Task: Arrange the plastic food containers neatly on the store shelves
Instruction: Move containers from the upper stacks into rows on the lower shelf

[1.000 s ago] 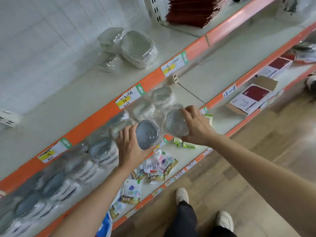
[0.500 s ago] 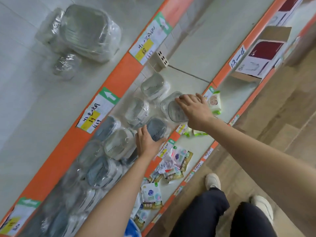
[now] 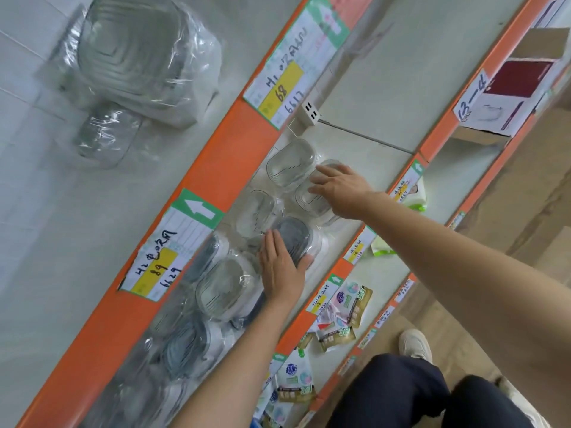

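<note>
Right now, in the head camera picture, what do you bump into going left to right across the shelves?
Big wrapped container stack → price label with the white arrow → left hand on the grey-lidded container → right hand → maroon-and-white box.

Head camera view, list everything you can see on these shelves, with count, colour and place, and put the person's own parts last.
Dark-lidded container: one, grey, middle shelf, under the left hand.
Clear container: one, transparent, middle shelf, under the right hand.
Other wrapped containers: several, clear and grey, in a row along the middle shelf.
Wrapped stack: one, clear, top shelf.
Price labels: several, white, yellow and green, on orange shelf edges.
Sachets: many, gold and white, lower shelf.
Box: one, maroon and white, right shelf.
Left hand: flat on the lid.
Right hand: fingers spread.
Shoe: one in view, white, floor.
</note>
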Motion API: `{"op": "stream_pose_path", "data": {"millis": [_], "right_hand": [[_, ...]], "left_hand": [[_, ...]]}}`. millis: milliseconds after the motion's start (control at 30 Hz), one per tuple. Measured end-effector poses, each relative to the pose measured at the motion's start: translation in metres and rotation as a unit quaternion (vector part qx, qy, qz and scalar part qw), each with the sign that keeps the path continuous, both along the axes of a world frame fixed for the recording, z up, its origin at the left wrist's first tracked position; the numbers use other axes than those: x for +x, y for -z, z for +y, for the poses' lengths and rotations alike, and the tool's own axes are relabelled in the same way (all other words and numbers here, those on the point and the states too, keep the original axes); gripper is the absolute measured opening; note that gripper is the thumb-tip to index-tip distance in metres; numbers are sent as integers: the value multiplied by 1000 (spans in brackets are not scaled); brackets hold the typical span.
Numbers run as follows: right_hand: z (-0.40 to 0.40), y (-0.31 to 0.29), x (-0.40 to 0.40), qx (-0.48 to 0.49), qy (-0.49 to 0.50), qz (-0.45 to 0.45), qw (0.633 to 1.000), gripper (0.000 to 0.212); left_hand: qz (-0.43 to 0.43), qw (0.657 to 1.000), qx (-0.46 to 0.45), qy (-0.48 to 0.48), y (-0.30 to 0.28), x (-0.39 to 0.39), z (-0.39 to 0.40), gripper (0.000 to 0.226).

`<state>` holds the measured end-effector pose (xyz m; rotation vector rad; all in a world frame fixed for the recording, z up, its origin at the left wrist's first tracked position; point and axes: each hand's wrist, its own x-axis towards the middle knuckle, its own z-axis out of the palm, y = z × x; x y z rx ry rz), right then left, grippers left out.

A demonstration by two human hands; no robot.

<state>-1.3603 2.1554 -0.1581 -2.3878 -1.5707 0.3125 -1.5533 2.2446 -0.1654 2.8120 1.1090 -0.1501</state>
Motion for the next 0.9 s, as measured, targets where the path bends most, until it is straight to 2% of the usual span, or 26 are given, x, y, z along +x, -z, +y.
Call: {"op": "stream_pose_path", "data": {"millis": [167,367,533,733,900], "right_hand": [[-1,7,-18,50,58,-59,995,37],[-14,19,-31,62,53,-58,995,47],[-27,7,-35,33,49,-45,997,47],[-61,-15,-50,1,26,-41,999,36],[-98,-49,-62,-1,-42,-25,999,36]], "left_hand": [[28,995,86,-41,-4,12,-6,81],[68,991,112,-9,-2,11,-20,70],[72,996,60,5,-13,3,-29,72],[55,998,33,-7,-35,-11,-59,55],[70,996,-48,4,-57,-27,-93,44]]}}
